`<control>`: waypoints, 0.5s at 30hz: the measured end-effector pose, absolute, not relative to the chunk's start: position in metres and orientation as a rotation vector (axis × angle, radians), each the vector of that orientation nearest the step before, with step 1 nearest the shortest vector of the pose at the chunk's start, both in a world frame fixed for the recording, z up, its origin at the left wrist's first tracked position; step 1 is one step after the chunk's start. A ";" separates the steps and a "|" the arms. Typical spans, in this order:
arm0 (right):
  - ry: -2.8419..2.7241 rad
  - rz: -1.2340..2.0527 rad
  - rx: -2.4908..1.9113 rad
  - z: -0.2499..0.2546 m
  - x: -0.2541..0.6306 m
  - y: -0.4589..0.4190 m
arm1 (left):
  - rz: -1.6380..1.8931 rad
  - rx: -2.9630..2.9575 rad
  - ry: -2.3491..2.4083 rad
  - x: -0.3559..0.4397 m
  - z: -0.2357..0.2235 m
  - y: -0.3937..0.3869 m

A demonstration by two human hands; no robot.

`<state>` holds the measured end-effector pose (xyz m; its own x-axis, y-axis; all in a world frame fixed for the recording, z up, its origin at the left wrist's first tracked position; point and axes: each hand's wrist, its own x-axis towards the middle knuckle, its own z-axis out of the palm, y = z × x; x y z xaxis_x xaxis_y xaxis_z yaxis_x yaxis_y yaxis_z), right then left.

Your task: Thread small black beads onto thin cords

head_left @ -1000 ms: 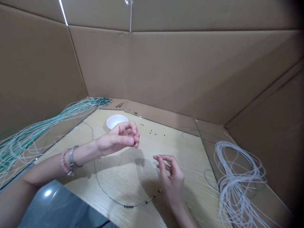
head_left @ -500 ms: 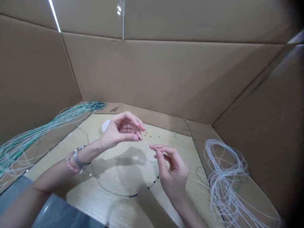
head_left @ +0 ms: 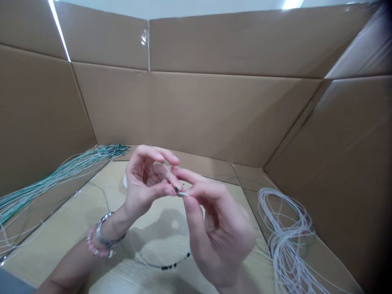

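Over the pale wood tabletop (head_left: pixel 76 216), what sits at the centre?

Small black bead (head_left: pixel 176 189), pinched at the fingertips of the left hand (head_left: pixel 143 183). Just beside it, the end of a white cord (head_left: pixel 183 194) sticks out of the right hand (head_left: pixel 217 232).

Cord's heading?

Tip points toward the person's left, at the bead. Long axis close to level, tilted slightly. Can't tell whether tip and bead touch.

Fingers?

Left: thumb and forefinger together on the bead, remaining fingers curled and apart from it, palm turned toward the wearer. Right: thumb and forefinger together on the cord; other fingers curled, somewhat blurred.

Arms?

Left forearm rises from lower left, wearing a metal-band watch (head_left: pixel 103 232) and a pink beaded bracelet (head_left: pixel 94 247). Right hand sits lower, closer to the camera.

Surroundings?

Below the hands, a thin beaded strand (head_left: pixel 171 266) curves across the table. White bowl (head_left: pixel 125 181) partly hidden behind the left hand. Green-and-white cord bundle (head_left: pixel 76 175) to the left, white cord coil (head_left: pixel 284 241) to the right, cardboard walls (head_left: pixel 214 114) behind.
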<state>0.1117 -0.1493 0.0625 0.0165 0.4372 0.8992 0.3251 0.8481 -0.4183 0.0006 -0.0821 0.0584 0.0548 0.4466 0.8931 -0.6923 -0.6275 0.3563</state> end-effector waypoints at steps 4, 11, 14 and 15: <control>-1.597 0.046 -0.652 0.065 0.111 -0.151 | 1.714 1.505 -0.269 -0.003 0.061 -0.082; -1.578 0.004 -0.679 0.062 0.109 -0.150 | 1.711 1.515 -0.278 -0.002 0.061 -0.082; -1.581 -0.005 -0.671 0.062 0.109 -0.150 | 1.709 1.521 -0.285 -0.002 0.061 -0.083; -1.585 -0.009 -0.667 0.062 0.109 -0.150 | 1.713 1.526 -0.281 -0.002 0.060 -0.083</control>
<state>0.1088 -0.1497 0.0622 0.0247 0.4052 0.9139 0.4152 0.8274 -0.3781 -0.0020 -0.0833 0.0604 0.0552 0.4128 0.9092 -0.6816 -0.6498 0.3364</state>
